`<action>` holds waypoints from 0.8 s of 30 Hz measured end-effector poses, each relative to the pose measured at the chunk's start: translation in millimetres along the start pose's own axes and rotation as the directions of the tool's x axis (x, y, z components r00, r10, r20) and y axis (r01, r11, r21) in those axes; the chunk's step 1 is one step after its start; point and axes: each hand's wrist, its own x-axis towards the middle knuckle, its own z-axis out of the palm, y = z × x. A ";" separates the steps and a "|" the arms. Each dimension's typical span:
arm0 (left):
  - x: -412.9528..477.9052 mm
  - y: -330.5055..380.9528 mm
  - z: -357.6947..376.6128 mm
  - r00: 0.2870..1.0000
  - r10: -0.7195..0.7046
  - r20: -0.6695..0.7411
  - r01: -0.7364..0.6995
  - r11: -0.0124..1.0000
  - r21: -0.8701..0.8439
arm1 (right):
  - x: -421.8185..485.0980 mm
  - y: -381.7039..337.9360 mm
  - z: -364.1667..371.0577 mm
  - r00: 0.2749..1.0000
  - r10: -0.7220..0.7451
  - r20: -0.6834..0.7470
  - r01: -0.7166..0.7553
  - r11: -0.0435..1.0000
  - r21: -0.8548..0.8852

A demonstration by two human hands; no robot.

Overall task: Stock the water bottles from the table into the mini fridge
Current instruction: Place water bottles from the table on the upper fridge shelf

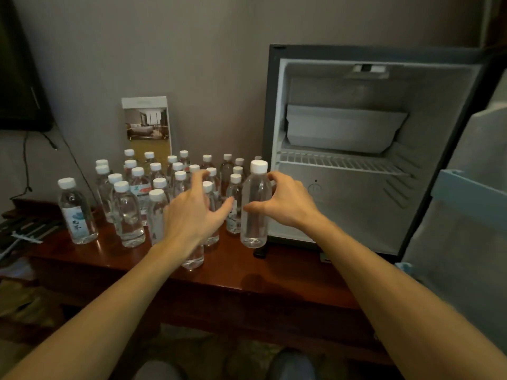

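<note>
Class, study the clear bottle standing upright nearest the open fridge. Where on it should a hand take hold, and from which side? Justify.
Take the clear bottle round its straight middle, below the tapering shoulder, coming from the fridge side. It stands upright, other bottles crowd its left, and the right hand lays its thumb across its front there.

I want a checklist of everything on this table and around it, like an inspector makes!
Surface: glossy red-brown wooden table.
Job's things: many white-capped water bottles standing left of the open mini fridge; no bottles seen inside.
Clutter: brochure leaning on wall; dark items at left edge, unclear.
Hands: right hand grips a clear bottle; left hand open over bottles.
Cables: black cable down the wall.
Surroundings: grey wall, dark screen.
</note>
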 end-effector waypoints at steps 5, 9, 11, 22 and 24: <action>14.0 39.9 6.4 0.983 0.108 0.150 -0.067 0.964 -0.258 | -1.1 -3.3 -45.6 0.999 -0.018 -0.048 0.021 0.998 0.059; 25.8 71.3 12.4 0.916 0.234 0.326 -0.035 0.857 -0.515 | 3.2 3.3 -77.7 0.995 -0.002 -0.101 0.016 0.991 0.131; 33.5 87.9 16.6 0.895 0.259 0.364 -0.001 0.817 -0.577 | 5.7 5.9 -91.8 0.993 0.007 -0.121 0.015 0.983 0.181; 76.7 156.9 40.7 0.919 0.164 0.358 0.099 0.784 -0.612 | 22.6 38.1 -138.6 0.985 0.164 -0.050 -0.093 0.758 0.646; 81.3 165.0 44.0 0.932 0.110 0.346 0.095 0.846 -0.524 | 30.7 42.9 -132.9 0.969 0.239 -0.061 -0.139 0.733 0.666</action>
